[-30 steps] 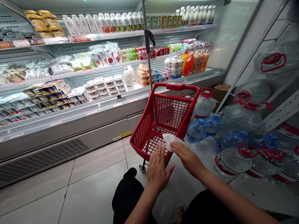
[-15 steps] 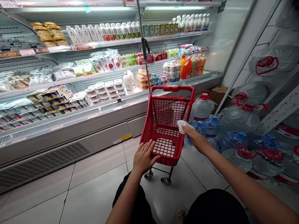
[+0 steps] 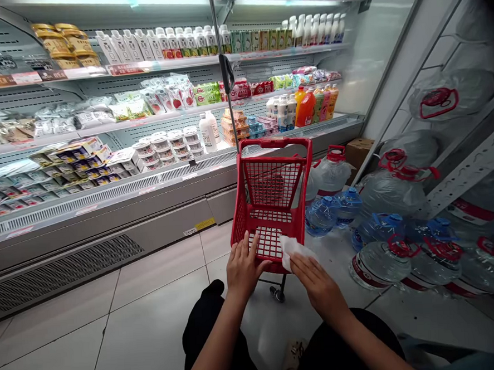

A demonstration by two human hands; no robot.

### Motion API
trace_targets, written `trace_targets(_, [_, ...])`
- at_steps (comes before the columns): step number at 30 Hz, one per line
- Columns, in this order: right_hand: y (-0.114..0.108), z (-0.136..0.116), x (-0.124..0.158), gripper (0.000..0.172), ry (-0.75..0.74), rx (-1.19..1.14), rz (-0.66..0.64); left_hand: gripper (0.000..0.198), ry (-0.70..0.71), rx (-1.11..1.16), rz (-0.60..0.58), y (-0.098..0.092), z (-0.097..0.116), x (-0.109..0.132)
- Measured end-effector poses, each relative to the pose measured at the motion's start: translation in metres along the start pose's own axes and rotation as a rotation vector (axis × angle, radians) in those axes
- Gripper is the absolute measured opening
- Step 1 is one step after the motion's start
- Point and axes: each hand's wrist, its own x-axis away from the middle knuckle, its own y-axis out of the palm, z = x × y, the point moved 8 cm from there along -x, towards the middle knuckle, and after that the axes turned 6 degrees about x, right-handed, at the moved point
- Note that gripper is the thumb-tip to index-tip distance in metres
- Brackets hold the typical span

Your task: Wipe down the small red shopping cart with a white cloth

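A small red plastic shopping cart (image 3: 242, 199) with lattice sides stands upright on the tiles before me, between my knees and the chiller. My left hand (image 3: 242, 268) rests on its near left rim, fingers stretched and slightly spread, holding nothing. At the near right corner, my right hand (image 3: 314, 281) presses a white wipe (image 3: 290, 245) against the rim. The wipe is crumpled and partly covered by my fingers. One wheel (image 3: 277, 293) shows under the near edge.
A lit open chiller (image 3: 155, 193) with dairy goods spans the back. Large water bottles (image 3: 379, 263) crowd the right floor beside a metal rack (image 3: 475, 160). Smaller blue-capped bottles (image 3: 322, 216) stand close to the cart's right side. A cardboard box (image 3: 359, 147) sits behind them.
My right hand has slid the wipe along the cart's right side toward me, to the near right corner. The left hand stays at the near left rim. The view has shifted slightly.
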Motion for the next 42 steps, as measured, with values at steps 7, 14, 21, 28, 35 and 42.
trace_targets(7, [0.005, -0.026, -0.02, 0.08, -0.017, 0.024, 0.016, 0.079, 0.127, 0.112, -0.079, 0.001, 0.036, 0.005])
trace_targets(14, [0.005, 0.011, 0.009, 0.078, -0.07, 0.16, 0.012, 0.067, 0.375, 0.085, -0.083, -0.002, 0.002, -0.013])
trace_targets(21, [0.006, 0.045, 0.014, 0.078, -0.007, 0.194, 0.036, 0.056, 0.393, 0.027, 0.041, 0.008, -0.002, -0.009])
trace_targets(28, [-0.001, 0.093, 0.008, 0.077, 0.162, 0.121, 0.008, 0.048, 0.319, 0.056, 0.108, 0.014, 0.023, -0.009])
trace_targets(35, [0.005, 0.068, 0.005, 0.069, 0.211, 0.036, 0.088, 0.064, 0.287, 0.099, 0.059, 0.017, 0.071, -0.001])
trace_targets(42, [0.009, 0.016, 0.009, 0.061, 0.083, -0.059, 0.152, 0.088, 0.433, 0.098, -0.029, 0.013, 0.097, 0.011])
